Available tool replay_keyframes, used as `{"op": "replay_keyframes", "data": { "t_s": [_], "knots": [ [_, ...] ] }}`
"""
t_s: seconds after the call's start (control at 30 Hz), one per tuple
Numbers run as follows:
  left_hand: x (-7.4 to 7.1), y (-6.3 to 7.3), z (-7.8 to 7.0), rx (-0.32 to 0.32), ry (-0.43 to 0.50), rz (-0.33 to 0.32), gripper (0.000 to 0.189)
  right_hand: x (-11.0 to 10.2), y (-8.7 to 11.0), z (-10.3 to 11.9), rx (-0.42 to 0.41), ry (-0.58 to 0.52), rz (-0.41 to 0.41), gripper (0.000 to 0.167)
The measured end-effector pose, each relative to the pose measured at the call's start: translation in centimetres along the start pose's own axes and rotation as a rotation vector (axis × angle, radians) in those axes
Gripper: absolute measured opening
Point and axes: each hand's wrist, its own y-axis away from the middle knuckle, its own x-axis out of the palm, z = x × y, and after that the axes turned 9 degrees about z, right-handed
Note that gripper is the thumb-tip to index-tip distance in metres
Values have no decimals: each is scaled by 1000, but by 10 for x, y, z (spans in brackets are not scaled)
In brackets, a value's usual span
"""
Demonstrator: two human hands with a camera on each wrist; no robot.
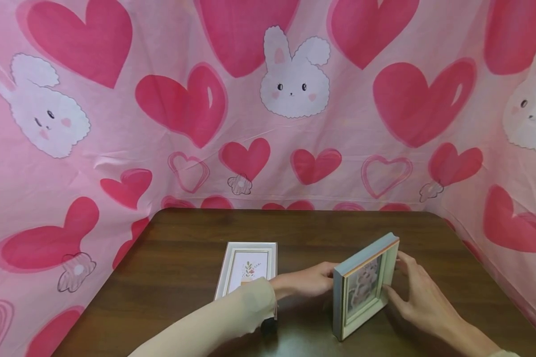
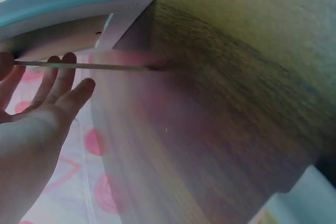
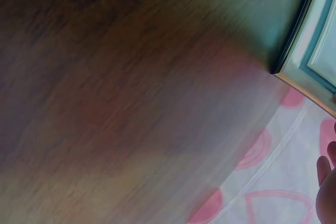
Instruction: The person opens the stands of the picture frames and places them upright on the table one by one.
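Holding the photo picture frame at an angle in the lower right of the frame, the right grip has its thumb on the front border and its other fingers behind the right side. Whether the lowest corner touches the desk I cannot tell. The left grip reaches behind the left side; the left wrist view shows it nearly closed about a thin strip, seen edge-on below the frame's back. I cannot tell if that strip is a hinged stand leg or a loose panel.

The chief risk, as I judge it, is twisting: pulling the strip sideways or too far could strain a hinge, if it has one, or pop the backing out. With the right side alone well held, a push from behind could also swing the frame round and tip it onto its picture side. The other picture frame, with the floral print, lies flat left of centre, partly under the left sleeve, so a low elbow could nudge it.
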Motion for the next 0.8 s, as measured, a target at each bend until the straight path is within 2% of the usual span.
{"op": "replay_keyframes", "data": {
  "t_s": [0.37, 0.57, 0.8],
  "knots": [
    [-8, -3, 1, -3, -29, -27, 42, -1, -1, 2, -9, -5, 2, 99],
    [-11, -5, 3, 14, 25, -34, 40, -2, -3, 0, -10, -4, 2, 98],
    [-15, -10, 8, 45, 154, -46, 38, -3, -6, 1, -4, -6, 5, 95]
  ]
}}
